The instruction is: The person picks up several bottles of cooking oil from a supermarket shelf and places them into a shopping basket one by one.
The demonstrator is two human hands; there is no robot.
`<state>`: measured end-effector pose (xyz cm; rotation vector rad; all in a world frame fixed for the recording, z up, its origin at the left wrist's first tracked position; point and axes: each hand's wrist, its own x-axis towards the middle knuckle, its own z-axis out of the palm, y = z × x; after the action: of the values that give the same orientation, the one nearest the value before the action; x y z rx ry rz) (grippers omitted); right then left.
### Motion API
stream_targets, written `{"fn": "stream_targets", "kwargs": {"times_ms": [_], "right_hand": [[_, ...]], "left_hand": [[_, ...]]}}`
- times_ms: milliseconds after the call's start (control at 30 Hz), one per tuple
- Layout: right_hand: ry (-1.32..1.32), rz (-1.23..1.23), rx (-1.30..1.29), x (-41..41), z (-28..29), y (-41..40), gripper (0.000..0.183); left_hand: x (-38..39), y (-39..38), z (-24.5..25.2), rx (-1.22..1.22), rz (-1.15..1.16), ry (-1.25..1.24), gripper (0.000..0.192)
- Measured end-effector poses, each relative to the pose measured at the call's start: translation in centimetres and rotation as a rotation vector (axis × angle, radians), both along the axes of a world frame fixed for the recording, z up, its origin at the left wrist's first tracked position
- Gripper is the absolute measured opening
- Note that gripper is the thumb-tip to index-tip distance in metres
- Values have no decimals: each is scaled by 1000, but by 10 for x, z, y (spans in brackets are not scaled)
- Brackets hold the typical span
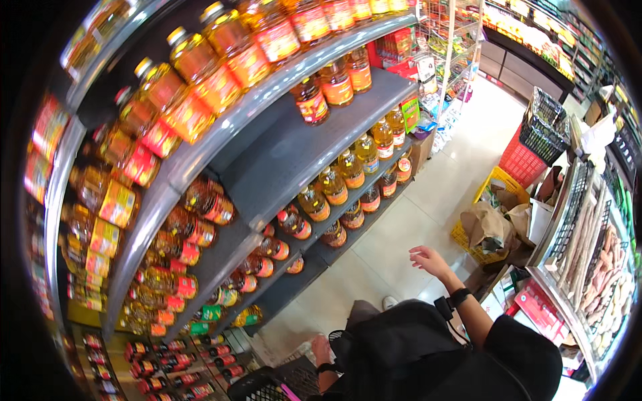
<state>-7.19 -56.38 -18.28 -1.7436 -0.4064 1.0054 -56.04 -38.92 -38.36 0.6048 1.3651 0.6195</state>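
Observation:
My right hand [429, 261] hangs over the tiled floor [373, 255] with its fingers loosely spread and nothing in them. A black band circles that wrist. Lower down, close to my body, my left hand [321, 349] is blurred and partly cut off by my dark clothing, so its grip is unclear. Beside it are a black basket [256, 386] and a pink strip [289, 392]. Ahead and to the left rises a grey metal shelf unit [281, 160] of bottled cooking oil. Three dark oil bottles [337, 85] stand at the far end of one largely bare tier.
To the right, a yellow crate [494, 175] holds brown paper, near a red basket [521, 158] and black baskets [544, 125]. A produce stand [577, 245] with long roots borders the aisle. Red-labelled bottles [170, 361] fill the lower left. A wire rack [449, 45] ends the shelf.

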Motion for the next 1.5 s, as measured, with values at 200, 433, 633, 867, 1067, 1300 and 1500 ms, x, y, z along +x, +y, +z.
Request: {"fn": "stream_targets", "kwargs": {"times_ms": [200,433,633,867,1067,1300,1500], "right_hand": [[-10,-299,75,43,1,-28,33],[98,-434,52,113,-3,-11,31],[-41,-371,147,238,22,72,30],[-241,-189,400,417,81,202,29],[-534,-113,583,573,131,342,43],[-677,75,572,678,125,454,76],[-630,148,611,695,120,468,83]], "left_hand": [[46,21,34,-177,-487,128,12],[222,157,61,-158,-279,295,12],[424,207,87,23,-548,101,16],[558,228,144,500,-1171,121,22],[547,241,198,515,-917,248,11],[557,181,253,514,-257,328,22],[617,130,244,272,63,237,23]]}}
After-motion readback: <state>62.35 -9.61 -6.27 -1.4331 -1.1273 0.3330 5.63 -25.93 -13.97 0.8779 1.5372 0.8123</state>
